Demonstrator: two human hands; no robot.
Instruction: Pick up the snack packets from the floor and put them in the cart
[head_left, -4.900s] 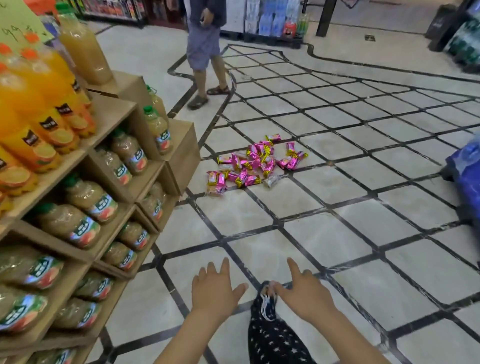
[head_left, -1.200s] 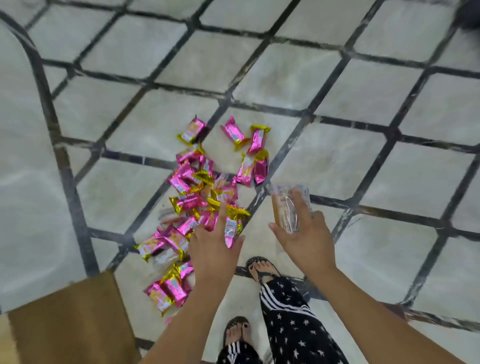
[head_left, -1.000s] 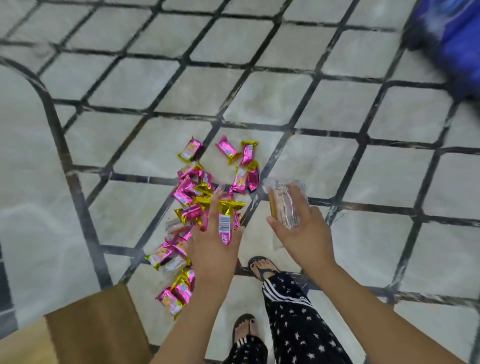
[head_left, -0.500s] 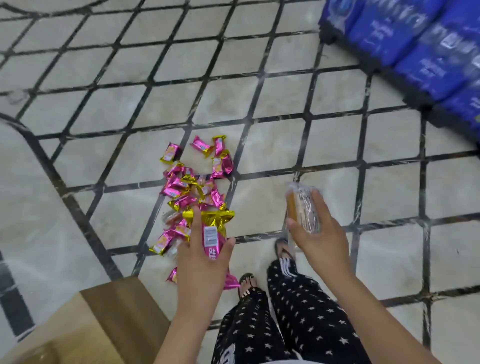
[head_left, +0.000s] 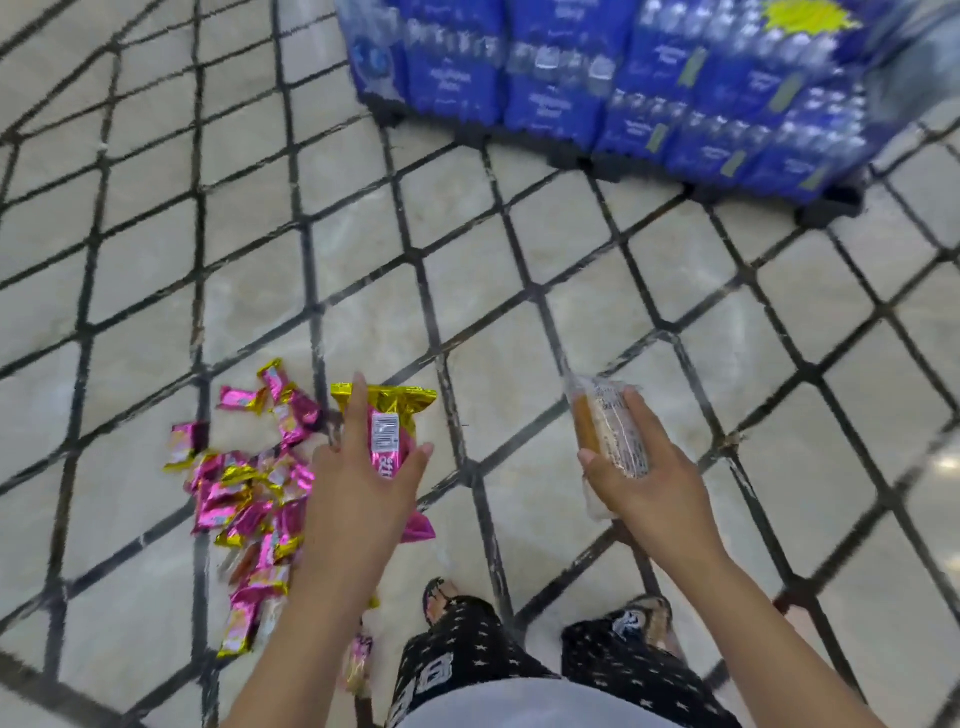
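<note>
Over the beige tiled floor, the left hand grips a pink-and-gold foil snack packet; the right hand clasps a clear-wrapped orange snack packet.

Beige tiled floor with dark grid lines: open across centre and upper left of frame, free passage there.
Heap of pink-and-gold foil snack packets: occupies lower left.
Blue shrink-wrapped water-bottle packs on black pallet: block upper right.
Legs in black star-print trousers: fill bottom centre.
</note>
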